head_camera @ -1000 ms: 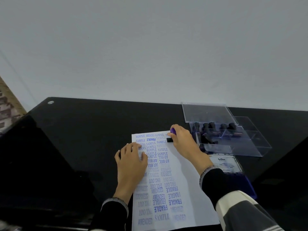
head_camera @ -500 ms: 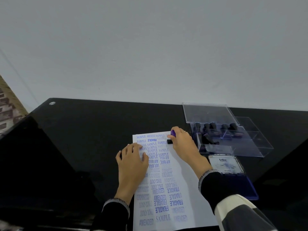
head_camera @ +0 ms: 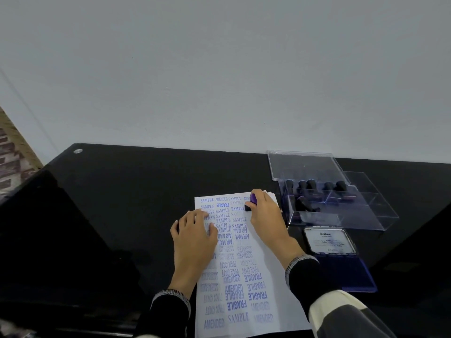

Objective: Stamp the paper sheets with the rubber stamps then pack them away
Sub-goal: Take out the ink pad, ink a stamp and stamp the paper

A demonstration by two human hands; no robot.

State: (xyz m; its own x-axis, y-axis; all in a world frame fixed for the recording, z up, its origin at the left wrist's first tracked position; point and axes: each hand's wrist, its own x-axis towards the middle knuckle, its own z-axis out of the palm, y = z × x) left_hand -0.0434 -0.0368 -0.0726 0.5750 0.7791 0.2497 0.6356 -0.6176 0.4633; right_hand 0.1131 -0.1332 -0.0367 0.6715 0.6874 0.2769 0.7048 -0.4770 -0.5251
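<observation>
Black glossy surface (head_camera: 117, 215) runs up to a plain pale grey wall (head_camera: 219, 69) at twelve o'clock; a patterned strip of floor (head_camera: 12, 152) shows at nine o'clock. White paper (head_camera: 266, 289), covered in blue stamped words, lies at six o'clock. Left hand (head_camera: 195, 237) rests flat on its left edge, fingers straight. Right hand (head_camera: 267, 215) grips a purple stamp (head_camera: 251, 203), curled round it and pressing it onto the sheet's top right corner. At three o'clock stands a clear case (head_camera: 366, 213) holding dark stamps (head_camera: 317, 185), its lid (head_camera: 305, 164) open behind, with an ink pad (head_camera: 339, 259) just in front.
</observation>
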